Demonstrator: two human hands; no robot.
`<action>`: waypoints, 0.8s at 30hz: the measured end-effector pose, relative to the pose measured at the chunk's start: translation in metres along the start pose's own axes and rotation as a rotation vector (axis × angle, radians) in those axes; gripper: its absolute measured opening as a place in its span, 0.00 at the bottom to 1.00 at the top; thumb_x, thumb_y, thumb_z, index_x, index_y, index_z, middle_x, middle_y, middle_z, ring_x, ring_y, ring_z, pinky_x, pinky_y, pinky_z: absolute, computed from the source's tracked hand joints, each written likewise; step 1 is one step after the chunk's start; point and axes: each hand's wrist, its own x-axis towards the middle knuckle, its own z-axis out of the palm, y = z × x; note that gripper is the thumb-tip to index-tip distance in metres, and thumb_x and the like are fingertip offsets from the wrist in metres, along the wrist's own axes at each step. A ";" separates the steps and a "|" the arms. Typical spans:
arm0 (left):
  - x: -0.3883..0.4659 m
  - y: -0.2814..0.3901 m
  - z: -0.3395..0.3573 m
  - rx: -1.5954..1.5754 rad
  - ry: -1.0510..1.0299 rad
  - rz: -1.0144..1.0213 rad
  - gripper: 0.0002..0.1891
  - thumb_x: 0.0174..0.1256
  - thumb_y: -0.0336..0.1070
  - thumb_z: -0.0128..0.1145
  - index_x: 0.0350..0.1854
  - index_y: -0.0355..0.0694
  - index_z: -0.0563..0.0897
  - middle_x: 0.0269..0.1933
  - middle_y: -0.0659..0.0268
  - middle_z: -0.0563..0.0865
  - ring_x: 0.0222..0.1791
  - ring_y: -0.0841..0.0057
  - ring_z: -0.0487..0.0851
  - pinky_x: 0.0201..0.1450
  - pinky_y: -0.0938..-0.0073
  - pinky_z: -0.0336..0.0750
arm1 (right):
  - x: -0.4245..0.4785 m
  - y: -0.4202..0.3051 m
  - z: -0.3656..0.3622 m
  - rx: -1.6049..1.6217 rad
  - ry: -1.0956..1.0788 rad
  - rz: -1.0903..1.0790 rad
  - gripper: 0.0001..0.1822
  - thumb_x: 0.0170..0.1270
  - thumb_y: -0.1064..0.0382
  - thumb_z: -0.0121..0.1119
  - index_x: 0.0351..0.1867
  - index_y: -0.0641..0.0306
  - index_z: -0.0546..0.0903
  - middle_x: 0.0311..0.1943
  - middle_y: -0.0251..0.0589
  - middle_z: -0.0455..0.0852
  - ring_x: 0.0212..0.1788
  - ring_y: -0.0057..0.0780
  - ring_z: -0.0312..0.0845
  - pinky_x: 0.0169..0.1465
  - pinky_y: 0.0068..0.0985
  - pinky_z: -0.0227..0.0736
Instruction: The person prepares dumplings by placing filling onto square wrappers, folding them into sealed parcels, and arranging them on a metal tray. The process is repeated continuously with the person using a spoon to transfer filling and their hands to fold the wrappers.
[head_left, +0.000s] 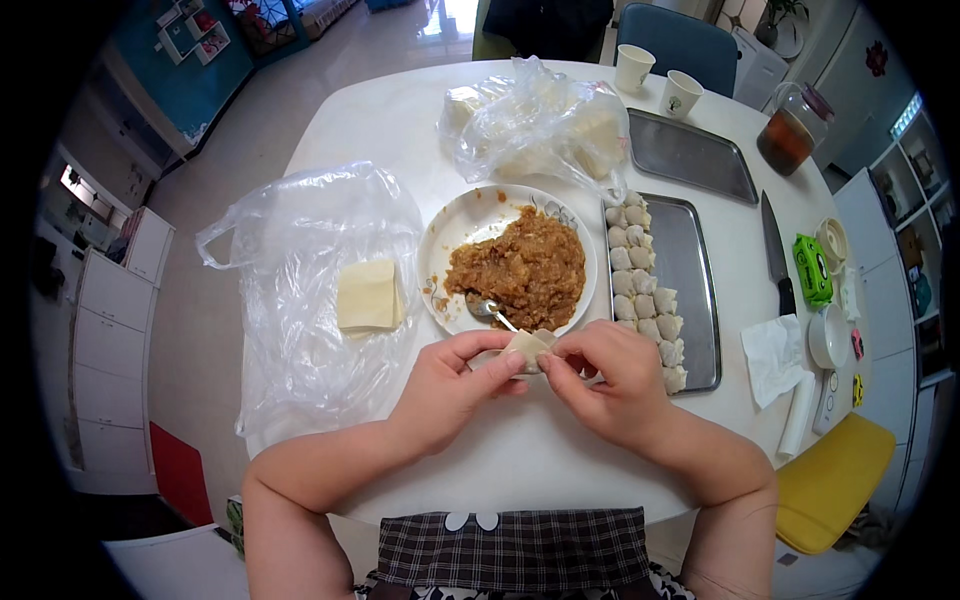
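Observation:
My left hand (457, 382) and my right hand (607, 375) pinch one partly folded dough wrapper (529, 346) between them, at the near rim of a white plate (435, 225). Brown minced filling (525, 262) is heaped on that plate, with a metal spoon (489, 307) resting in it. Whether filling lies inside the wrapper is hidden. A stack of square wrappers (367, 296) lies to the left on a clear plastic bag (300, 322). On the right, rows of folded wontons (643, 282) fill the left side of a metal tray (694, 300).
Behind the plate lies a plastic bag of wrappers (536, 127). A second metal tray (690, 154), two paper cups (634, 69), and a glass pitcher (795, 131) stand at the back right. A knife (774, 251), wipes pack (812, 270), bowl (828, 336) and tissue (772, 360) lie at the right.

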 end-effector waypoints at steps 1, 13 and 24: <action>0.000 0.000 -0.002 -0.015 0.013 -0.006 0.16 0.71 0.34 0.60 0.57 0.33 0.80 0.52 0.60 0.86 0.46 0.77 0.85 0.49 0.78 0.82 | -0.001 0.002 0.001 -0.004 0.004 0.000 0.05 0.56 0.69 0.68 0.29 0.63 0.81 0.23 0.40 0.82 0.23 0.36 0.78 0.28 0.31 0.72; 0.005 0.000 -0.005 0.026 0.004 0.283 0.10 0.73 0.32 0.57 0.51 0.35 0.83 0.63 0.58 0.80 0.53 0.77 0.83 0.48 0.77 0.82 | 0.005 -0.001 -0.012 0.336 -0.195 0.476 0.04 0.61 0.71 0.67 0.35 0.68 0.84 0.34 0.40 0.85 0.29 0.19 0.79 0.32 0.21 0.74; 0.006 -0.005 -0.005 0.250 -0.094 0.317 0.08 0.72 0.28 0.57 0.48 0.36 0.84 0.64 0.57 0.78 0.58 0.76 0.79 0.57 0.74 0.77 | 0.005 -0.006 -0.006 0.510 -0.140 0.316 0.09 0.60 0.74 0.66 0.42 0.69 0.82 0.39 0.41 0.84 0.36 0.23 0.82 0.39 0.21 0.79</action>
